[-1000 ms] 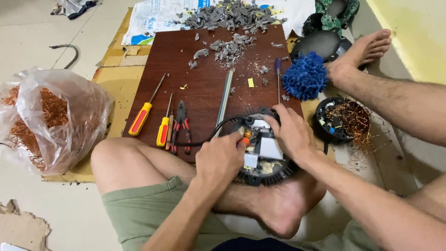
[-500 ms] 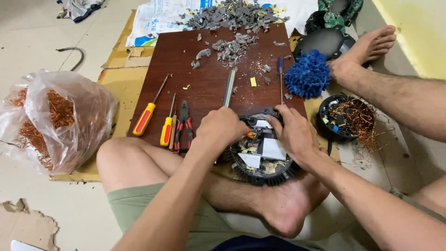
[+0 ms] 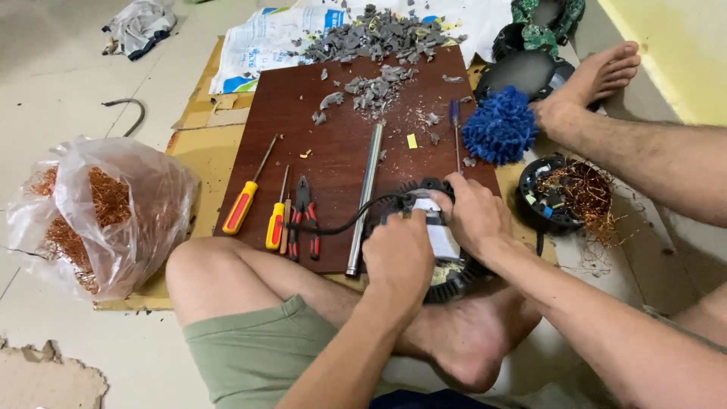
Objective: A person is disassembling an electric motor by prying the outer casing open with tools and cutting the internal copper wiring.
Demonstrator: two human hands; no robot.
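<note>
At the near edge of the brown wooden board (image 3: 341, 144), resting against a bare foot (image 3: 469, 341): a round black motor unit (image 3: 439, 250) with a white centre part, partly hidden under both hands. Left hand (image 3: 399, 254) closing down over the unit's left side, fingers curled tight on it. Right hand (image 3: 475, 216) gripping the upper right rim, fingers bent over the top. Trailing off the unit toward the board's left: a black cable (image 3: 341, 223). Lying on the board just left of the hands: a steel rod (image 3: 365, 197), red-handled pliers (image 3: 305, 216), a small yellow screwdriver (image 3: 276, 220) and a larger yellow-and-red screwdriver (image 3: 246, 198). Piling up at the board's far edge: grey plastic fragments (image 3: 375, 38). Sitting right of the board: a blue mop pad (image 3: 500, 127) and a stator with copper wire (image 3: 564, 195). Sitting well left of the board: a plastic bag of copper wire (image 3: 98, 212).
</note>
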